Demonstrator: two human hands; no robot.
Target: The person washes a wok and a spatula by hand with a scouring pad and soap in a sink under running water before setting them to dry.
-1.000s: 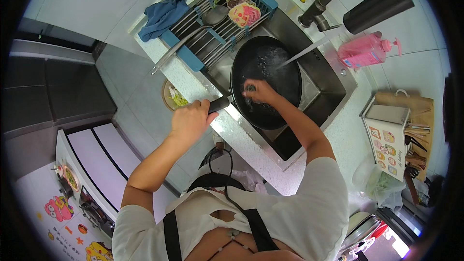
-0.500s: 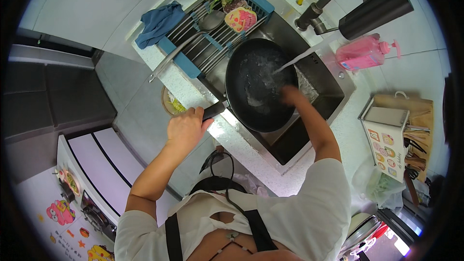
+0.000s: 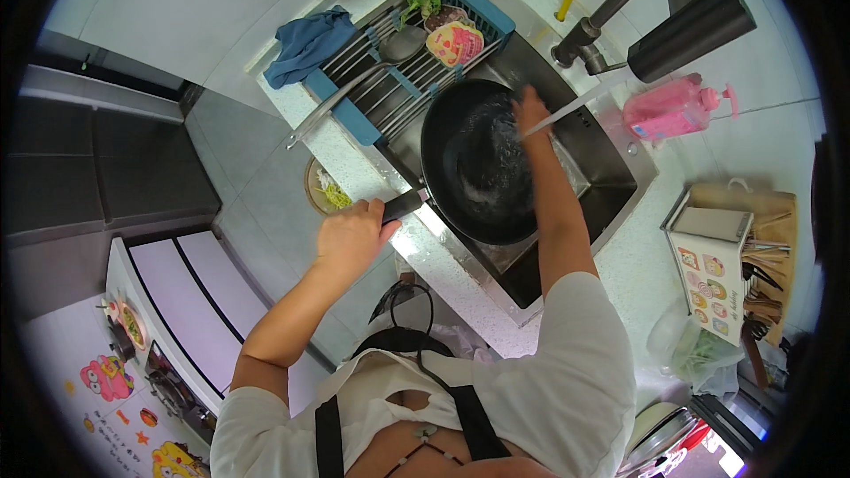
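Note:
My left hand (image 3: 351,235) is wrapped round the dark handle of a black frying pan (image 3: 474,150), which is over the sink (image 3: 611,196). A stream of water runs from the dark faucet (image 3: 695,28) toward the pan's right side, and water lies on the pan's surface. By the pan's far right rim is my right hand (image 3: 529,113), next to the stream. Its fingers are smeared by motion, so whether they hold anything is hidden. Part of the pan's right edge is covered by my right forearm.
Left of the pan, a drying rack (image 3: 354,115) spans the sink, carrying a ladle (image 3: 403,46), greens (image 3: 420,0) and a pink-yellow sponge (image 3: 455,42). A blue cloth (image 3: 308,46) hangs at its corner. A pink pump bottle (image 3: 668,108) and a utensil holder (image 3: 708,252) stand to the right.
My right hand has moved from the pan's lower right inside up to its far right rim. My left hand keeps hold of the handle. The view has shifted slightly.

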